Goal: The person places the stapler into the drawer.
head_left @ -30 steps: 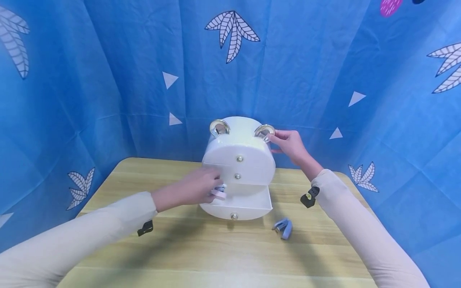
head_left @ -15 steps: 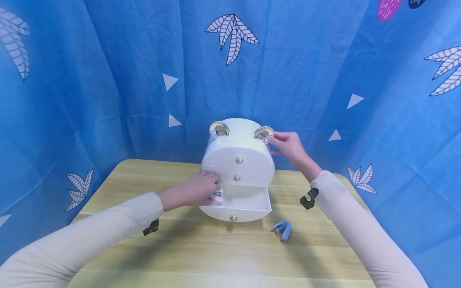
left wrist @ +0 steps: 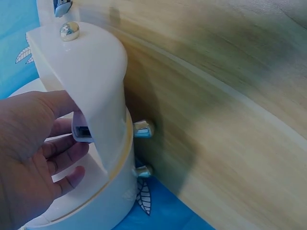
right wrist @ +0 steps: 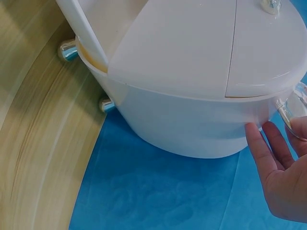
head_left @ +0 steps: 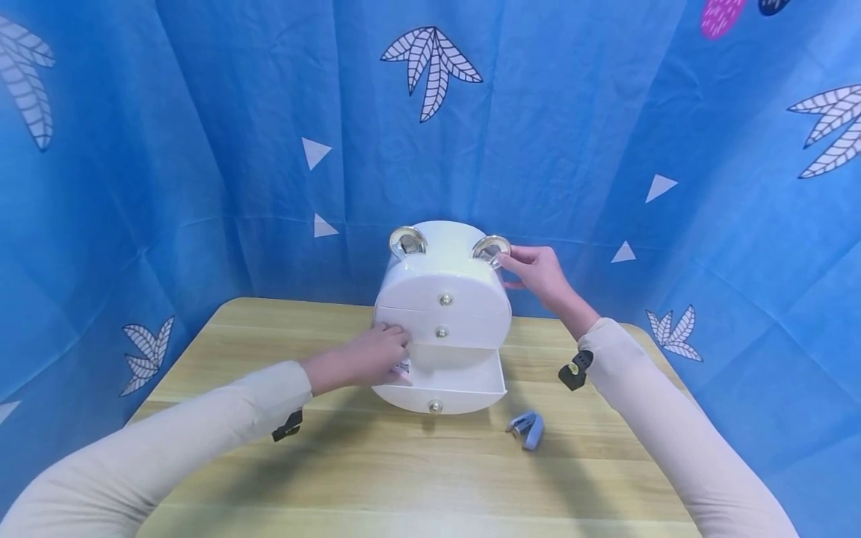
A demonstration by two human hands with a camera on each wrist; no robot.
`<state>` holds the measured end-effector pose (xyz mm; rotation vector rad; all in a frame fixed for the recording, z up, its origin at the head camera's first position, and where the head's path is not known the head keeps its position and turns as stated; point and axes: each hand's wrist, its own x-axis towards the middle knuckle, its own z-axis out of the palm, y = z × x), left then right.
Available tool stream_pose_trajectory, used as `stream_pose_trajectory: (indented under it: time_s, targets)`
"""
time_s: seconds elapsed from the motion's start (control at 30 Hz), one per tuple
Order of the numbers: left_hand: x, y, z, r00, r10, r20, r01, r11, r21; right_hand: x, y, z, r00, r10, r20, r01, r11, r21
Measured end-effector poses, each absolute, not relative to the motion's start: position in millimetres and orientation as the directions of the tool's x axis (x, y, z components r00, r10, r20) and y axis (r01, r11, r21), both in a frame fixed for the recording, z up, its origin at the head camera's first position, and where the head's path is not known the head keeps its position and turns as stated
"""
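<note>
A white drawer box (head_left: 440, 276) with gold-rimmed ears stands at the back of the table, its bottom drawer (head_left: 464, 375) pulled out. Inside that drawer's left end, my left hand (head_left: 372, 357) holds a small pale pink stapler (head_left: 402, 376), mostly covered by the fingers. The left wrist view has the stapler (left wrist: 82, 128) just behind the drawer's front wall, between thumb and fingers. My right hand (head_left: 540, 275) pinches the box's right ear (head_left: 489, 249); in the right wrist view other fingertips (right wrist: 250, 128) touch the box's side. A blue stapler (head_left: 527, 430) lies on the table, right of the drawer.
The wooden table (head_left: 430, 474) reaches back to a blue patterned curtain (head_left: 269, 149) behind and at both sides. Round metallic knobs (head_left: 436, 407) stick out from the drawer fronts. The two upper drawers are closed.
My left hand has moved slightly down and right into the drawer with the pink stapler, which is now more hidden. The right hand keeps its hold on the ear.
</note>
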<state>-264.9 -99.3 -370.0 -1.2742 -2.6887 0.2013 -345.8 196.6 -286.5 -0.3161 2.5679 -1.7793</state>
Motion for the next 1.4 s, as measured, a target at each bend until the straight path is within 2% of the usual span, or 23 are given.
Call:
stream_pose_trajectory:
  time_s: [0.73, 0.93, 1.1, 1.27, 1.4]
  targets:
    - [-264, -98, -369, -0.592, 0.789, 0.163, 0.751, 0.614, -0.242, -345, 195, -286, -0.982, -0.158, 0.103, -0.15, 0.324, -0.934]
    - [-262, -93, -369, -0.609, 0.772, 0.185, 0.739, 0.636, -0.221, -345, 195, -285, -0.984, -0.151, 0.096, -0.14, 0.314, -0.939]
    - [-254, -77, -370, -0.613, 0.739, 0.28, 0.722, 0.668, -0.182, -345, 195, -285, -0.984, -0.152, 0.094, -0.138, 0.314, -0.939]
    - [-240, -48, -373, -0.555, 0.702, 0.445, 0.741, 0.661, -0.119, -345, 195, -285, -0.982, -0.157, 0.103, -0.148, 0.314, -0.938]
    - [-232, -23, -380, -0.526, 0.679, 0.512, 0.754, 0.651, -0.088, -345, 195, -285, -0.981, -0.159, 0.109, -0.156, 0.322, -0.934]
